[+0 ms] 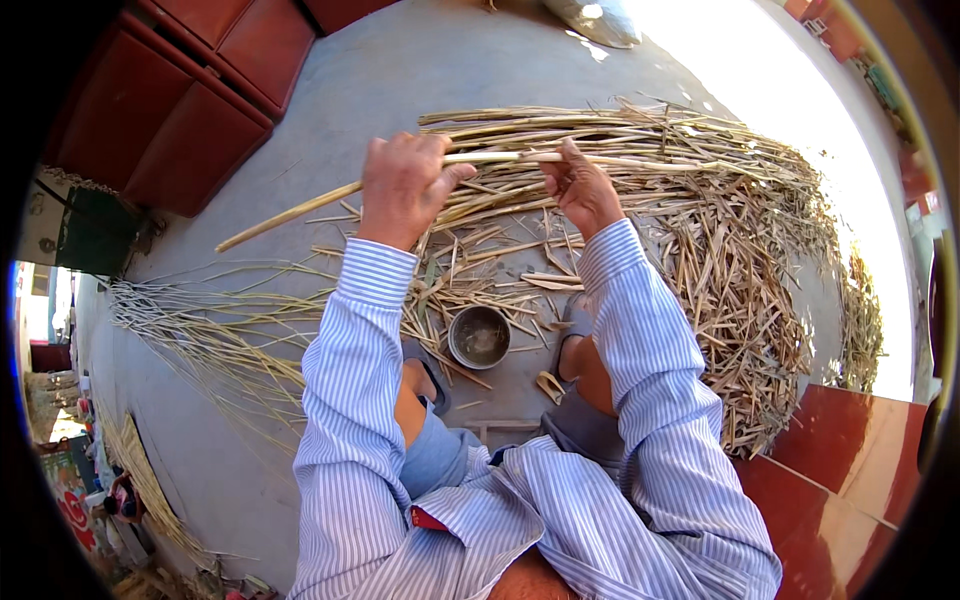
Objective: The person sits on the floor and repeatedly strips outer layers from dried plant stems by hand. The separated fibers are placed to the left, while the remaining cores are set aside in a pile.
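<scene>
A long pale reed stalk runs crosswise in front of me, held up above the floor. My left hand is wrapped round it, with its thicker end sticking out to the left. My right hand pinches the same stalk between thumb and fingers, farther along to the right. Behind and below my hands lies a big bundle of stalks. Dry peeled husks are heaped to the right of my right arm.
Between my feet stands a small metal bowl with liquid in it. Thin split strips fan out over the floor on the left. Red padded seats stand at the far left, and a pale sack lies at the back.
</scene>
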Motion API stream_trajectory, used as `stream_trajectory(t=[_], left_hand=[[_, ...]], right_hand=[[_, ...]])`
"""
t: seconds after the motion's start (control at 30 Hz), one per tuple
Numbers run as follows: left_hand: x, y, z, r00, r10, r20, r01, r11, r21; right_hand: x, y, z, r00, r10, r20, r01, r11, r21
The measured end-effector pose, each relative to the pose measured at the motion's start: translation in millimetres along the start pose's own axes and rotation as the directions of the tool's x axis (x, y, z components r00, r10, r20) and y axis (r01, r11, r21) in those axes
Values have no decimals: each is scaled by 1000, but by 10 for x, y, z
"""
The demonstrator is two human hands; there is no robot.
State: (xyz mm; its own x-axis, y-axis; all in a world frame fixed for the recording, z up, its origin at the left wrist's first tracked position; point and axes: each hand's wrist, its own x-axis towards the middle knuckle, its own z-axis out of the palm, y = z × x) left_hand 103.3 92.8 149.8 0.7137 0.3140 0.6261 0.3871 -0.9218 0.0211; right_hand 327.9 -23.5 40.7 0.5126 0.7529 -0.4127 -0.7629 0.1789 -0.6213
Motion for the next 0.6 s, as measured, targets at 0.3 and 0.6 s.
stream_trajectory(t=[0.3, 0.6], left_hand=[[-60, -351, -269, 923, -207, 325, 285, 935, -211], [-10, -62, -224, 938, -156, 310, 229, 950, -214]], right_hand=[[269, -640, -825, 926, -200, -320, 304, 898, 319], [48, -630, -612, 993, -59, 106, 35, 976, 216]])
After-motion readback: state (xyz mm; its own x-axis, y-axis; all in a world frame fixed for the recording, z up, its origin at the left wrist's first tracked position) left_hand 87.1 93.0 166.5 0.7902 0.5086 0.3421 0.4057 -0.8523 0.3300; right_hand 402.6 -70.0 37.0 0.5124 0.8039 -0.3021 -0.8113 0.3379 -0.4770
